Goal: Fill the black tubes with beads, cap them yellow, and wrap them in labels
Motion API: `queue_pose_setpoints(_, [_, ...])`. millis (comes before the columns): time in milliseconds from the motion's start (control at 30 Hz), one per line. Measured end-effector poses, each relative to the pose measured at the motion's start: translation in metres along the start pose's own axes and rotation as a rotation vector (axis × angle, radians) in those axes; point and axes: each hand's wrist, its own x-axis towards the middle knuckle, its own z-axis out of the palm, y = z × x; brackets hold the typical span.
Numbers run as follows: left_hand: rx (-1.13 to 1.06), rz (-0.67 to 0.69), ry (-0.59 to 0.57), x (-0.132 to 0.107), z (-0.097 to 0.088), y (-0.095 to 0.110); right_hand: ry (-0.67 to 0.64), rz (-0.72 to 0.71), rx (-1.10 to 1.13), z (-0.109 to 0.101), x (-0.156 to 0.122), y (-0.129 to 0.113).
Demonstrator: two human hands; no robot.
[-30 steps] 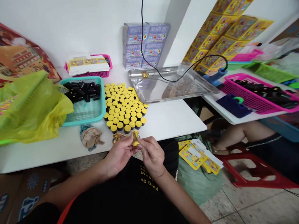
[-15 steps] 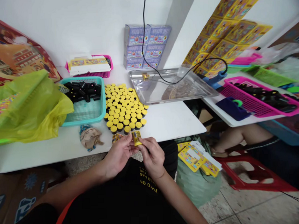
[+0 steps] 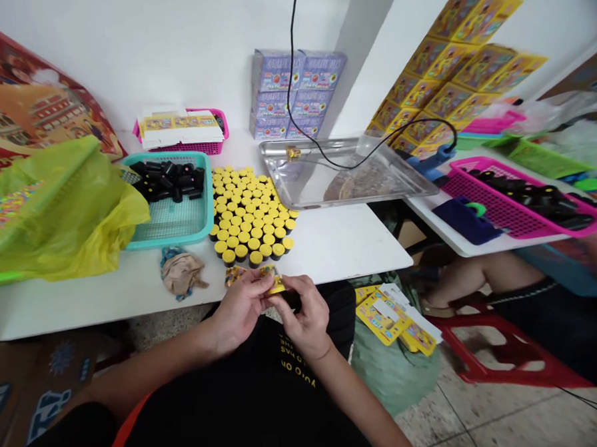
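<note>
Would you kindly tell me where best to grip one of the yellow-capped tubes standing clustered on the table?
Take a front-row tube: pinch its black body just below the yellow cap, coming from the near table edge. The tubes stand upright, packed touching, so only the front row's near sides are bare. The left hand and right hand both pinch a small yellow piece now.

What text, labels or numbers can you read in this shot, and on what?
Nothing reads cleanly.
On the black shirt: yellow lettering, upside down, too blurred.
On the purple boxes: print too small.
On the yellow boxes: print blurred.
On the yellow packet in the left hand and right hand: print too small.
On the cardboard box: blue marks, unreadable.
</note>
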Motion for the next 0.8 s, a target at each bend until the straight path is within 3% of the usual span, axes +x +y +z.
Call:
queue_pose_setpoints(300, [0.1, 0.188, 0.135, -0.0052, 0.0082, 0.0031, 0.06, 0.007, -0.07, 0.0039, 0.0015, -0.0055])
queue_pose_setpoints(533, [0.247, 0.327, 0.117, -0.0076, 0.0065, 0.0042, 0.075, -0.051, -0.037, 0.0016, 0.0025, -0.0061])
queue_pose_setpoints(800, [0.198, 0.221, 0.121, -0.0022, 0.0007, 0.0038, 0.101, -0.023, -0.02, 0.002, 0.0003, -0.0065])
